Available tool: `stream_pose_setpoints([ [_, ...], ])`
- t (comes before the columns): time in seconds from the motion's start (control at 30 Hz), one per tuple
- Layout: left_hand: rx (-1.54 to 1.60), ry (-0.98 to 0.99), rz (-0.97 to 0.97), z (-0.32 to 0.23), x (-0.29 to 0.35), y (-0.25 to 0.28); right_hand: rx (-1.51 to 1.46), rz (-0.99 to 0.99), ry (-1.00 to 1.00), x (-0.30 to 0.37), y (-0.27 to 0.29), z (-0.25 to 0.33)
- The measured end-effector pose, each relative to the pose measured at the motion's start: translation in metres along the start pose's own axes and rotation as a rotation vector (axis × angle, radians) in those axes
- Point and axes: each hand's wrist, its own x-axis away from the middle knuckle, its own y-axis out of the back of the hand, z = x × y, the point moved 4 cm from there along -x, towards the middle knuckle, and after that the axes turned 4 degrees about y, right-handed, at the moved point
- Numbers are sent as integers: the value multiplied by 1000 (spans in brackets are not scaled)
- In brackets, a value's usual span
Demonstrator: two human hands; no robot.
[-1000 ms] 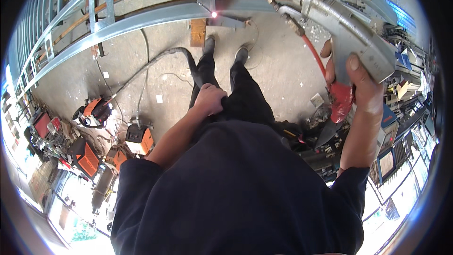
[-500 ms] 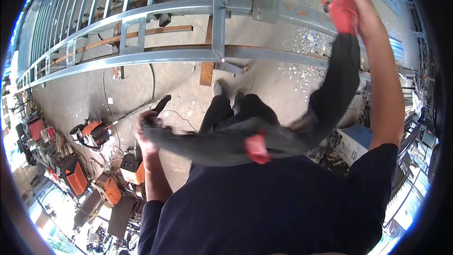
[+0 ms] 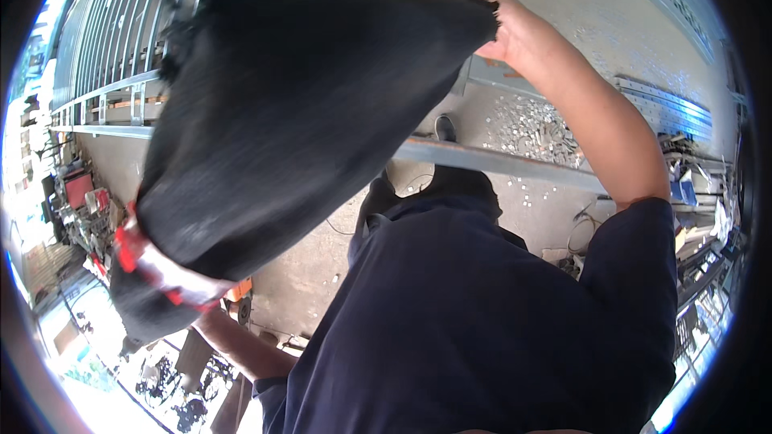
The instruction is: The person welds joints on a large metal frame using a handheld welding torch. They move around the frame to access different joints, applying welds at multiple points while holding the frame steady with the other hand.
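A large piece of black cloth [image 3: 281, 120] with frayed edges is spread out in the air in front of me, across the left and upper middle. A red and white band [image 3: 181, 277] crosses its lower left end. My right hand [image 3: 492, 20] grips its upper right corner, where some red material shows at the fingers. The cloth stretches down to my left hand [image 3: 207, 320], which holds it at the lower left. My left fingers are hidden behind the cloth.
Behind the cloth lies a metal frame with several parallel bars [image 3: 112, 40]. A metal rail [image 3: 507, 161] runs across to the right. Small pale scraps [image 3: 543, 133] are scattered on the floor. Tools and clutter [image 3: 80, 201] stand at the left; more metal stock [image 3: 663, 104] lies at the right.
The black cloth, narrow and across my body before, is now raised and spread wide. My right hand has moved left; my left hand has moved lower and is covered by the cloth.
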Motion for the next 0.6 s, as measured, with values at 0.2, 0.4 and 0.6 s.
stream_pose_setpoints([
  [0.2, -104, -3, -264, -113, 42, -106, -53, -140, -222, -37, 12, 3],
  [0.4, -142, 78, -334, -124, -4, -60, -181, 34, -363, -74, 38, -2],
  [0.6, -245, 95, -353, -123, -18, -60, -277, -78, -425, -81, 43, -4],
])
